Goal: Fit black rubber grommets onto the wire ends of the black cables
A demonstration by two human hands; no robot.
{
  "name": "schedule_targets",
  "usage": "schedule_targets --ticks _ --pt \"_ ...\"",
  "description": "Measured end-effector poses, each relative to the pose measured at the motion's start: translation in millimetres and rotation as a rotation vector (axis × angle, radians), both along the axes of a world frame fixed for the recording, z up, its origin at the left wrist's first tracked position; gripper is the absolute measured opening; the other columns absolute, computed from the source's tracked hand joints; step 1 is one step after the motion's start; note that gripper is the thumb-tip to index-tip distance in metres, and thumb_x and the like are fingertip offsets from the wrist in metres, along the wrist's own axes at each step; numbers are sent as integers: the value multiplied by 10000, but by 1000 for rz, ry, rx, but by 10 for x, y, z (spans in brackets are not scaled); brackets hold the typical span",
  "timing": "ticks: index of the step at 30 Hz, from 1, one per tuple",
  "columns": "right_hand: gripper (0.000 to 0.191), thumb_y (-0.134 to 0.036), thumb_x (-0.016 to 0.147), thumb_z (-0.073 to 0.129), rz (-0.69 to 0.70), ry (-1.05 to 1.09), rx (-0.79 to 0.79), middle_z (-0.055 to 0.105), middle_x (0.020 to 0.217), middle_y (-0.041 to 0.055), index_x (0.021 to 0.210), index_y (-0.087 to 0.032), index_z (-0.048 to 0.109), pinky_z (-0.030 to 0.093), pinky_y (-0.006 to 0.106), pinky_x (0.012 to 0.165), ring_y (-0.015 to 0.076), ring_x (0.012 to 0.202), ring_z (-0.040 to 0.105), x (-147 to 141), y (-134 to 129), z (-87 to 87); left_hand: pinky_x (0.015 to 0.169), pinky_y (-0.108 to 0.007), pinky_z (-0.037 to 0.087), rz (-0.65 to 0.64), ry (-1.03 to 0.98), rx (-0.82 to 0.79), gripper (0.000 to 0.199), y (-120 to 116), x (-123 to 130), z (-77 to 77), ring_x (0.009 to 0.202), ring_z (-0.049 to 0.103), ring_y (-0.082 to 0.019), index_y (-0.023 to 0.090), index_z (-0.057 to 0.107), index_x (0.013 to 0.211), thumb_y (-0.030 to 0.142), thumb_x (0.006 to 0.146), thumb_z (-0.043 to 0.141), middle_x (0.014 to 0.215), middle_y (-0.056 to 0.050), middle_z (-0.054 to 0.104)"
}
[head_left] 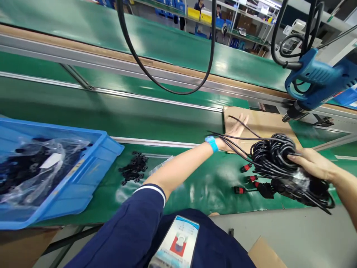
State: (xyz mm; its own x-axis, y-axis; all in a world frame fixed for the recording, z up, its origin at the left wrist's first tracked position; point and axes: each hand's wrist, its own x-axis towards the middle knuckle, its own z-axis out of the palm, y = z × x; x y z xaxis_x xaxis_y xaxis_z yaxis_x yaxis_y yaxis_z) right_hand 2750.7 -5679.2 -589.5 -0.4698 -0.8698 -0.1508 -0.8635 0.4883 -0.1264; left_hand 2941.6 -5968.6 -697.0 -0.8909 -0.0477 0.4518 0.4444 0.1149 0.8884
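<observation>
My right hand (314, 163) is closed around a thick bundle of coiled black cables (275, 152), held over the front right of the green bench. Red-and-black connectors (240, 190) dangle from the bundle's left side. Loose cable ends stretch leftward from it, passing by my left hand (235, 131). That hand has its fingers spread, over a flat piece of cardboard (260, 121); whether its palm presses on the cardboard I cannot tell. A blue band circles my left wrist.
A blue bin (80, 178) with bagged black parts stands at the left. Beside it lies a pile of small black parts (134, 167) near a clear plastic bag (161, 163). A blue power tool (320, 78) hangs at the upper right, and a black cable loop (178, 92) droops overhead.
</observation>
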Motion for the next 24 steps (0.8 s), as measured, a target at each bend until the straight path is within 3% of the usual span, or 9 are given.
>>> schedule_targets --ticks 2,5,7,9,12,18,21,24 --pt "469 -579 972 385 46 -99 86 722 859 113 822 -196 612 473 323 723 234 783 664 50 -116 -305 1282 -521 28 -60 -71 91 1155 -139 130 -225 1588 -5 -387 150 541 1479 295 428 998 1711 -137 159" --pt "372 -500 967 405 112 -145 101 723 933 117 886 -188 590 470 329 798 243 862 671 115 -305 -818 1268 -554 148 -119 -191 565 1059 -261 346 -580 1578 115 -403 265 560 1455 380 499 1002 1717 -105 184" --pt "354 -482 963 430 149 -111 112 724 1025 116 1003 -177 603 475 319 825 244 933 678 157 -430 -1163 1236 -561 262 -39 -256 923 750 -304 498 -801 1512 345 -398 235 676 1273 413 605 968 1631 -146 398" --pt "397 -495 965 453 174 -49 130 711 1103 127 1128 -162 596 478 320 850 252 998 678 215 -556 -1485 1184 -540 369 81 -309 1136 369 -348 663 -995 1345 574 -366 158 716 985 413 768 871 1431 -175 619" --pt "458 -551 960 479 189 17 138 688 1102 158 1120 -136 589 485 344 840 277 1006 671 359 -747 -1912 1094 -447 481 250 -309 1245 294 -467 943 -1219 1182 694 -291 153 632 773 386 939 698 1180 -106 747" --pt "430 -556 918 568 254 128 57 644 1035 159 1043 -145 584 498 345 727 305 999 631 896 -1001 -2636 955 -326 563 548 -259 1355 244 -736 1506 -1516 1147 707 -213 188 596 819 345 1006 598 1014 -32 755" --pt "399 -535 914 576 314 161 -22 627 951 140 1001 -146 593 511 361 728 301 935 618 1169 -907 -2899 785 -257 591 628 -342 1372 247 -741 1682 -1733 780 733 -128 204 588 842 388 1006 594 725 34 677" --pt "493 -575 933 522 424 160 -118 640 972 153 1080 -112 612 531 393 816 294 933 616 1325 -630 -3031 518 -183 501 552 -593 1379 245 -627 1727 -2012 471 574 -76 178 603 832 373 972 650 592 52 583"
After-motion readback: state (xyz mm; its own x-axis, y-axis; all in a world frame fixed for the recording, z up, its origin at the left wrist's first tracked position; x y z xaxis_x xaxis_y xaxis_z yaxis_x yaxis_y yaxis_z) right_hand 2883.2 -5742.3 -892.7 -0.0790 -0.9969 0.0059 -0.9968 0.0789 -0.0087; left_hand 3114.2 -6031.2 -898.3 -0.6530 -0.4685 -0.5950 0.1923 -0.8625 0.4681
